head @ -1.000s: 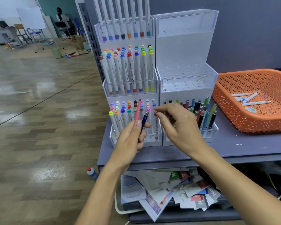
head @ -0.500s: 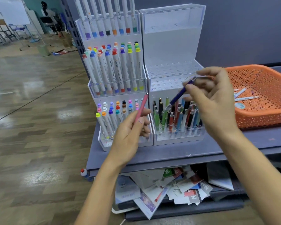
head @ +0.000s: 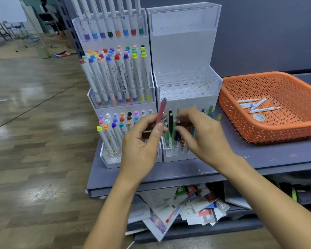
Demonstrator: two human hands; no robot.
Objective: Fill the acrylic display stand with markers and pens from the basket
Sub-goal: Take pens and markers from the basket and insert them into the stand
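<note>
Two tiered acrylic stands sit side by side on a grey shelf. The left stand (head: 122, 103) is packed with coloured-cap markers. On the right stand (head: 187, 81) the upper tiers hold nothing and the bottom tier holds several pens. My left hand (head: 142, 146) grips a red pen (head: 161, 112) upright in front of the stands. My right hand (head: 201, 135) is down at the bottom tier, pinching a dark pen (head: 177, 134) that stands among the others. The orange basket (head: 258, 130) lies to the right with a few white markers (head: 258, 106) inside.
The grey shelf (head: 258, 159) carries the stands and basket, with its front edge just below my wrists. A loose pile of papers and leaflets (head: 187, 209) fills the lower shelf. Wooden floor stretches away on the left.
My right hand took the dark pen from my left hand, lifted it above the stand, then came down with it into the bottom tier. My left hand keeps the red pen.
</note>
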